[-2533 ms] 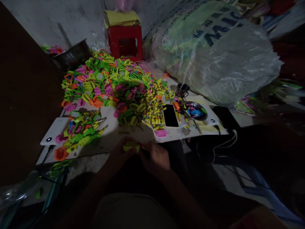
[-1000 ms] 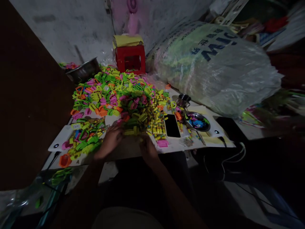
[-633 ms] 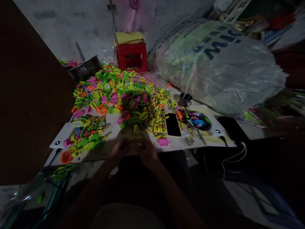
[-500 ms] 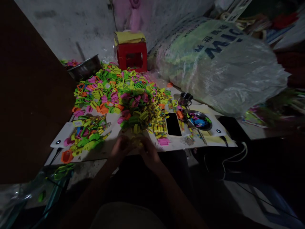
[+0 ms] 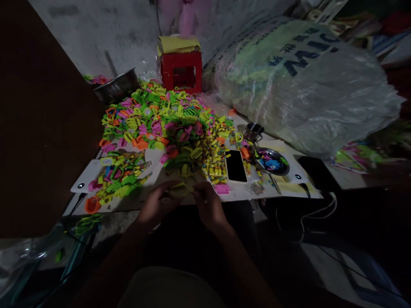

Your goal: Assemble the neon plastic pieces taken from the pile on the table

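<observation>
At the table's front edge, my left hand (image 5: 160,202) is closed around a yellow plastic piece (image 5: 179,189). My right hand (image 5: 208,204) is just right of it, fingers pinched near the piece's right end; what they grip is too small and dark to make out. Behind my hands spreads a large pile of green, yellow, pink and orange plastic pieces (image 5: 150,113). Many small yellow parts (image 5: 215,160) lie along its right side. A smaller heap of mixed pieces (image 5: 123,177) is on the left.
A phone (image 5: 236,166) lies right of the small parts. Further right are a metal cup (image 5: 253,131), a metal dish (image 5: 279,170) and a black device (image 5: 316,171). Behind stand a metal pan (image 5: 118,87), a red stool (image 5: 181,70) and a big plastic sack (image 5: 308,94).
My hands have moved apart, my left one shifting left, and the yellow piece between them shows more clearly. The whole view has shifted slightly.
</observation>
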Tool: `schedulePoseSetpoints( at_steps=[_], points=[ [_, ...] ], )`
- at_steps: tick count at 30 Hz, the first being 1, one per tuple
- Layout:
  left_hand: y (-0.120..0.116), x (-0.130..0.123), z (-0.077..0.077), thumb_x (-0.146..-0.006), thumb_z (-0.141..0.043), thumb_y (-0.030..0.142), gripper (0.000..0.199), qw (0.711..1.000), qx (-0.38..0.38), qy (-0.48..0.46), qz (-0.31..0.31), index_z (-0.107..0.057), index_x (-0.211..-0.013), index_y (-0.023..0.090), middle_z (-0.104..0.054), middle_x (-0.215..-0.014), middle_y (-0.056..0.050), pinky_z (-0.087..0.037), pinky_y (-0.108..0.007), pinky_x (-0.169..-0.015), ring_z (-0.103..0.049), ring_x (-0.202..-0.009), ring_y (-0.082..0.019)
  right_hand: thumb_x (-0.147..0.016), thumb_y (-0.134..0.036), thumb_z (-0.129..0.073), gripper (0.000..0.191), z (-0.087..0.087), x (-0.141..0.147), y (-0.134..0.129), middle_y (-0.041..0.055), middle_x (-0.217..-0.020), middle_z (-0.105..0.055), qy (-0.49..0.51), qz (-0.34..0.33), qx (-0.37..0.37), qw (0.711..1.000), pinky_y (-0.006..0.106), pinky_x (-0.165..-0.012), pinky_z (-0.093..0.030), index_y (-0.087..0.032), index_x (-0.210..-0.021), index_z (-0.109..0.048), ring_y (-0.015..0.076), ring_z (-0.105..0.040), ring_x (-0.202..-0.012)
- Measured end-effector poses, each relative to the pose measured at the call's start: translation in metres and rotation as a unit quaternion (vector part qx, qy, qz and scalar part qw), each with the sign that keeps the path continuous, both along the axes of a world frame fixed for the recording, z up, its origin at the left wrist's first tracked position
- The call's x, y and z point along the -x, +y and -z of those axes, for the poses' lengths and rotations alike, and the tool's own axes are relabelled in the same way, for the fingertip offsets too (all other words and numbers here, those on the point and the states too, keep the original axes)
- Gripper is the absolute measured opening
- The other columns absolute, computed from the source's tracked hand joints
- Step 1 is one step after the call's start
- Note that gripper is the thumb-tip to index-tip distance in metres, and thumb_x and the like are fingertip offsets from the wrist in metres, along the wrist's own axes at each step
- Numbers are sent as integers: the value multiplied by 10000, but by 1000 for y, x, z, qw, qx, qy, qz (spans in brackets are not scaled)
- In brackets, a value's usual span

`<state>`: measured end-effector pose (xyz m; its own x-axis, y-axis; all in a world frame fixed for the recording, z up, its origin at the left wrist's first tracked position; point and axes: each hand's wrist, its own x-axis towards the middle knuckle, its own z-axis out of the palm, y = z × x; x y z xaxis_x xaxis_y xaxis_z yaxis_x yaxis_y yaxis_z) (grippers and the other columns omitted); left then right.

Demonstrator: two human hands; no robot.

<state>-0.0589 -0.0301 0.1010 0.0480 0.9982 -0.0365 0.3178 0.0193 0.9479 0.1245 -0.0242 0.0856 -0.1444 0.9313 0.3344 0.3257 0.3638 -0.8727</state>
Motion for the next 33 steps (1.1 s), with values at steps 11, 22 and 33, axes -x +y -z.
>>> schedulePoseSetpoints(
  at_steps=[11, 22, 33],
  points=[
    [-9, 6, -7, -705, -722, 367, 456, 999, -4, 37, -17, -657, -1129, 212, -683, -1147, -73, -522, -306, -845, -658, -965, -213, -932, -240, -434, 153, -16, 4, -13, 60, -836, -659, -152, 11, -41, 988, 295, -661, -460, -204, -955, -582, 203, -635, -758],
    [-12, 10, 9, -644, -727, 426, 473, 997, 54, -42, -48, -644, -1030, 165, -720, -1000, -78, -531, -302, -800, -664, -916, -214, -877, -312, -568, 167, -1, 20, -26, 91, -897, -677, -269, 6, -1, 963, 303, -638, -472, -187, -988, -561, 232, -659, -795],
    [6, 49, -2, -691, -673, 511, 427, 993, -18, 108, -38, -665, -950, 173, -708, -998, -79, -500, -339, -840, -649, -934, -226, -798, -406, -677, 354, 23, 29, 1, 103, -1046, -667, -303, -33, -28, 952, 349, -792, -459, -199, -1079, -617, 257, -618, -949]
  ],
)
